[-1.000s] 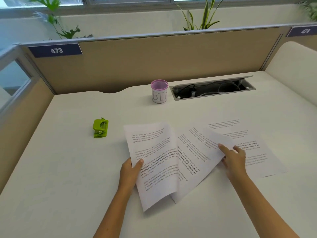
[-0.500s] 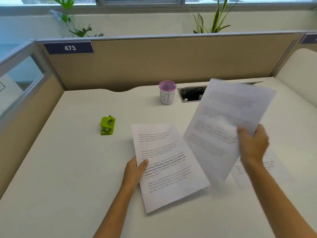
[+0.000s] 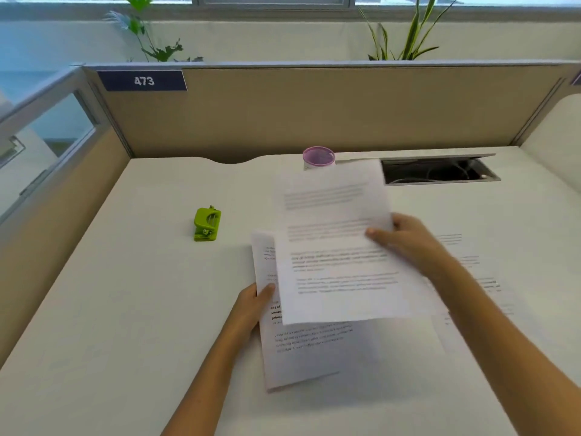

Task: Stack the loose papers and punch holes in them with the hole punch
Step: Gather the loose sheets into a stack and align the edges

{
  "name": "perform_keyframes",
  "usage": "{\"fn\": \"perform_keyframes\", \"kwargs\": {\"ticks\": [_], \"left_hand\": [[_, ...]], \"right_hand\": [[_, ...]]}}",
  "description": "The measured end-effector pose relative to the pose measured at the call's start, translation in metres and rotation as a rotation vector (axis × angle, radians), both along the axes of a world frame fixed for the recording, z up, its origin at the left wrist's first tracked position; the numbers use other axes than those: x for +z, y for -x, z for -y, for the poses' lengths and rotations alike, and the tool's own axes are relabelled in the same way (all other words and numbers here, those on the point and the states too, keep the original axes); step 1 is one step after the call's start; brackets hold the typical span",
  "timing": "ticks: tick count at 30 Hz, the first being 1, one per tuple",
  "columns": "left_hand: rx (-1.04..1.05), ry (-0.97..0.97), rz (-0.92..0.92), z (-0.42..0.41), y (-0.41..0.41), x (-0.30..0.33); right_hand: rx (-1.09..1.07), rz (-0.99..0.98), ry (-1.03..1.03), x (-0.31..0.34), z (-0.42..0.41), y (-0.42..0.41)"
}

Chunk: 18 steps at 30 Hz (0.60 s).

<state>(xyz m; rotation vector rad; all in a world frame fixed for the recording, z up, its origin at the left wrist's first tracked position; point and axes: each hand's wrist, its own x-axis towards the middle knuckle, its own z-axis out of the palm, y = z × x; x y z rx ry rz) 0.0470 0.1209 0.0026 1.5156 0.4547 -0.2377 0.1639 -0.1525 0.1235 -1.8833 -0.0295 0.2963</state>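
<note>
A printed sheet [image 3: 301,350] lies on the white desk [image 3: 125,309], and my left hand [image 3: 251,306] pins its left edge with the thumb on top. My right hand [image 3: 405,240] grips a second printed sheet [image 3: 333,247] by its right edge and holds it in the air just above the first, mostly overlapping it. A third sheet [image 3: 471,278] lies flat to the right, partly under my right forearm. The green hole punch [image 3: 207,224] sits on the desk to the left of the papers, apart from both hands.
A purple-rimmed cup [image 3: 318,157] stands at the back, partly hidden by the lifted sheet. An open cable tray [image 3: 440,171] is set into the desk at the back right. Beige partition walls [image 3: 283,114] close off the back and left.
My right hand has carried the lifted sheet leftward and down, from beside the pinned sheet to above it. My left hand has kept its hold on the bottom sheet.
</note>
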Motion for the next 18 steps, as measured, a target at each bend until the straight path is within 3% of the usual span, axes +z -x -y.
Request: {"fn": "perform_keyframes", "kwargs": {"ticks": [3, 7, 11, 15, 18], "left_hand": [[0.035, -0.012, -0.074, 0.001, -0.003, 0.003], [0.120, 0.094, -0.093, 0.001, -0.005, 0.002], [0.055, -0.022, 0.020, 0.004, -0.001, -0.002], [0.092, -0.119, 0.089, 0.009, 0.001, -0.005], [0.113, -0.129, 0.086, 0.012, 0.001, -0.007]], "right_hand": [[0.066, -0.130, 0.049, -0.045, -0.022, 0.001], [0.078, -0.139, 0.142, -0.083, -0.039, 0.008], [0.030, -0.042, 0.233, -0.098, -0.048, 0.016], [-0.157, 0.139, 0.276, -0.102, -0.031, 0.028], [-0.298, 0.253, 0.546, -0.109, 0.001, 0.035]]}}
